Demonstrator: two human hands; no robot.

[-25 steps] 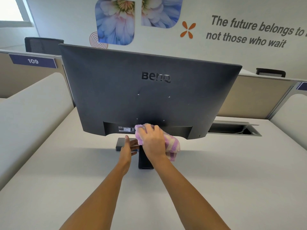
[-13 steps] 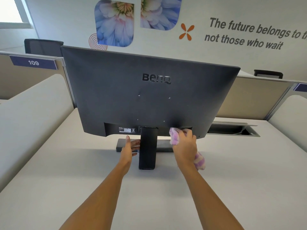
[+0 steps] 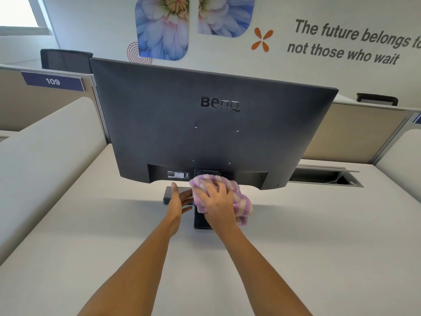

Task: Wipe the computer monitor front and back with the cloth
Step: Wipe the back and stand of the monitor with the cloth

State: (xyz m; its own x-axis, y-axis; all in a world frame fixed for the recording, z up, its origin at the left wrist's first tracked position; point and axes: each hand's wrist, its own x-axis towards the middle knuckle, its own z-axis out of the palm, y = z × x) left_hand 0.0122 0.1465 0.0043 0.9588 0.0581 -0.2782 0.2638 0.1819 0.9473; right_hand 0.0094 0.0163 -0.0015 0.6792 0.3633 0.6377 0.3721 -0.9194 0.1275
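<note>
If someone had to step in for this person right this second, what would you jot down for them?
Right hand: pressing the purple striped cloth against the stand neck, just under the lower back edge of the monitor.
Left hand: open, fingers resting on the stand base, apparently steadying it.
Monitor: upright on the white desk, its back facing the person.
Done: cannot tell how much of the back is already wiped; the front is out of sight.
Left: finish the back and stand area, then go to the screen side and wipe it.
</note>
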